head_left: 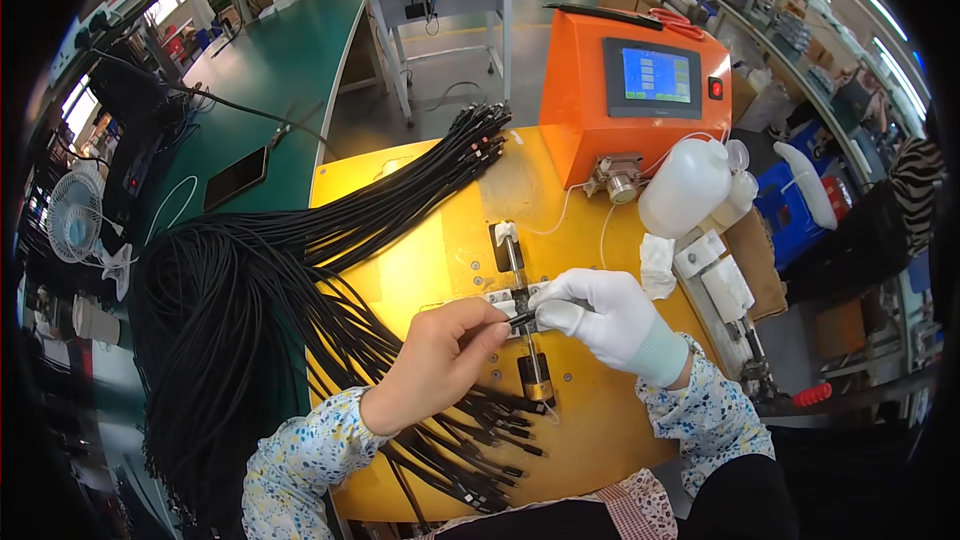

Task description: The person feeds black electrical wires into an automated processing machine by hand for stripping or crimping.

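Both hands are meeting at the metal fixture (522,302).
The bare left hand (440,360) is pinching a thin black cable end (519,319); the gloved right hand (600,315) is grasping it beside the fixture, black cable bundles (330,240) lying leftward.

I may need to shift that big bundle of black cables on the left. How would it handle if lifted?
The black cables loop and drape over the yellow table, so probably floppy. They are loose and many, so likely heavy together and apt to tangle or slide apart.

Black cables (230,310), yellow table (420,260), orange machine (590,90), white glove (600,315), floral sleeves (300,450).
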Demonstrator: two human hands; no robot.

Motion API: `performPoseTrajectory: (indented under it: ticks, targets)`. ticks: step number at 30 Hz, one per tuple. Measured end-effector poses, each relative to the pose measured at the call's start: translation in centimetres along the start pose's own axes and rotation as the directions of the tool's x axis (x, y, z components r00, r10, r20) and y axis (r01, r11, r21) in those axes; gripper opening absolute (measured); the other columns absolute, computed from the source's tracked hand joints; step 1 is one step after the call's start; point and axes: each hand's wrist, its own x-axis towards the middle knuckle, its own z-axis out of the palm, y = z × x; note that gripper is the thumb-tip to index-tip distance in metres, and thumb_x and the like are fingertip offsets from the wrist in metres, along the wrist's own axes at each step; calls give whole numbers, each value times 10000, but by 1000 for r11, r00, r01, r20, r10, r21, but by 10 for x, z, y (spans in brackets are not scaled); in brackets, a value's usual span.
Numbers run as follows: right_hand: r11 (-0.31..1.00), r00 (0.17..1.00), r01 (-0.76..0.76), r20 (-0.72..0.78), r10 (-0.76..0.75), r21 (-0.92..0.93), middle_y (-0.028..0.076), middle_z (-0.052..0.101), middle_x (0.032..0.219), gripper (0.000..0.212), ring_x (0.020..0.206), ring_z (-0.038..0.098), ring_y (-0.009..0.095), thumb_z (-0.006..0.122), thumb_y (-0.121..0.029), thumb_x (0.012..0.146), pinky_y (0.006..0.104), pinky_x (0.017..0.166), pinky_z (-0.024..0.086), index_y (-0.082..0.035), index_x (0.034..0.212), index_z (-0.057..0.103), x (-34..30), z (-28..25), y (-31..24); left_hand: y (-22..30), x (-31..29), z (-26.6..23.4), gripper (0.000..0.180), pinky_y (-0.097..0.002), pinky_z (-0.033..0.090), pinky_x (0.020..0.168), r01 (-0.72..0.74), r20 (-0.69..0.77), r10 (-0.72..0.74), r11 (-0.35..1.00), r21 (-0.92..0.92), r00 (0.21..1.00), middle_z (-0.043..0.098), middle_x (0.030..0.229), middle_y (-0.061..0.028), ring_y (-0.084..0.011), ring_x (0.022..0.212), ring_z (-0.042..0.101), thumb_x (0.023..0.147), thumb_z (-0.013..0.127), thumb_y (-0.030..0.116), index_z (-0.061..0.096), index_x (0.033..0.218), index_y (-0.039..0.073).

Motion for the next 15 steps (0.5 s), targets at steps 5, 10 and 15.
performPoseTrajectory:
  ticks: [5, 10, 15]
  targets:
    - [994, 997, -80, 23, 79, 68, 38, 642, 724, 188, 670, 547, 78, 638, -163, 899, 260, 636, 469, 16, 939, 677, 1, 2, 3, 2, -1, 7, 118, -230, 383, 557, -59, -28, 60, 998, 35, 998, 543, 712, -6, -60, 639, 434, 952, 576, 90, 599, 945, -25]
    - [985, 995, -89, 46, 83, 149, 24, 643, 725, 173, 668, 544, 72, 663, -148, 879, 260, 613, 459, 24, 890, 682, 6, 5, 15, -6, 2, 8, 100, -250, 405, 557, 4, 3, -4, 999, 39, 1000, 555, 718, -37, -113, 602, 485, 939, 572, 63, 607, 963, -28]
    - [977, 991, 93, -74, -109, -190, 36, 649, 736, 115, 638, 558, 66, 746, -82, 791, 249, 576, 453, 14, 785, 683, 18, 9, 34, -22, 5, 9, 306, -320, 458, 597, -286, 5, 374, 701, 653, 927, 549, 753, -89, -256, 681, 544, 773, 620, -31, 654, 1076, -3]
